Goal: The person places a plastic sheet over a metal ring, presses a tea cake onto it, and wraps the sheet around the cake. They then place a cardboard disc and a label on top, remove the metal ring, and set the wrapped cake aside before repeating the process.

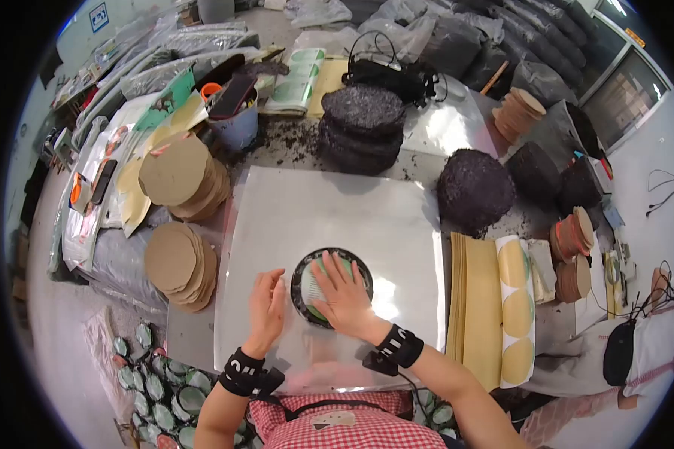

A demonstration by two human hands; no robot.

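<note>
Our right hand (342,294) presses flat, fingers spread, on the dark disc (305,280). Our left hand (266,303) lies open just left of it.

Flat before you lies a round, dark cake (296,290) on the white sheet (329,217), near its front edge. A green-and-white paper label (314,289) covers its top, half hidden under your right hand (344,299).

Grey concrete floor (60,337). Cluttered worktable (288,146) in the middle. Window (630,93) upper right, bright daylight. Dark sacks (494,45) piled behind. Pale wall (75,36) with sign (99,16) upper left.
</note>
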